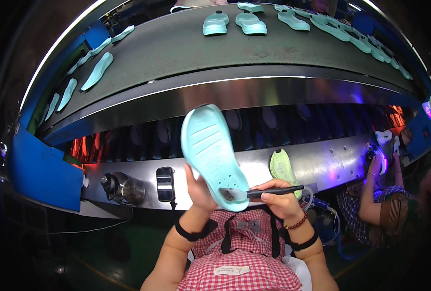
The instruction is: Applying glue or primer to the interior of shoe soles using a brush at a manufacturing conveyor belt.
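A light blue shoe sole (207,140) is held up, tilted, over the metal ledge in front of me. My left hand (199,191) is closed on its left edge near the lower end; some of the fingers are hidden behind it. In my right hand (279,198) is a brush (290,190) with a black handle, gripped between thumb and fingers. The brush's flat tip lies against the inner face of the sole, close to its near end and just below several small holes.
A green sole (282,169), a phone (165,184) and a clear bottle (129,188) rest on the metal ledge (322,162). Beyond is a dark conveyor belt (176,53) carrying blue soles (216,24). At right, a co-worker's hand (374,166) is near a purple-lit piece.
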Demonstrator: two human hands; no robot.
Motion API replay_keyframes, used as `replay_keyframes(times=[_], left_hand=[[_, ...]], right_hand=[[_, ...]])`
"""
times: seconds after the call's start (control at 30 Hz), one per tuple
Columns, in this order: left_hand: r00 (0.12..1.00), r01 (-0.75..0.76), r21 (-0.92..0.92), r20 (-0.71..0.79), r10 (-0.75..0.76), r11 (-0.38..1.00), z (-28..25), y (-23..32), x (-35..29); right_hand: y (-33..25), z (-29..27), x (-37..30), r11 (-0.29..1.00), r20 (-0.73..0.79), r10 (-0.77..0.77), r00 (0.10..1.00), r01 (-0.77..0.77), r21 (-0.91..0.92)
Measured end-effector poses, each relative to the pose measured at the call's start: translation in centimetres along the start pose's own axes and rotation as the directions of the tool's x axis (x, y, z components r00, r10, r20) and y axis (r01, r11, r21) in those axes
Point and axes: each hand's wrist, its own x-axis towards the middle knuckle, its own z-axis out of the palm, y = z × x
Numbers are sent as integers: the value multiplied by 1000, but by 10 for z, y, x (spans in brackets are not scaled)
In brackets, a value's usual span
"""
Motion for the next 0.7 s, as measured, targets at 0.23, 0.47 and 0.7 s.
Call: replay_keyframes(times=[0.23,0.47,0.7], left_hand=[[885,285,125,346,-311,950,-61,-3,-7],[720,567,313,262,-643,762,-43,11,3],[608,518,709,88,-789,478,-8,28,-4]], right_hand=[[-34,14,-10,885,233,119,965,3,-466],[-47,8,-1,799,485,103,868,219,-561],[-76,6,5,710,576,169,800,307,-634]])
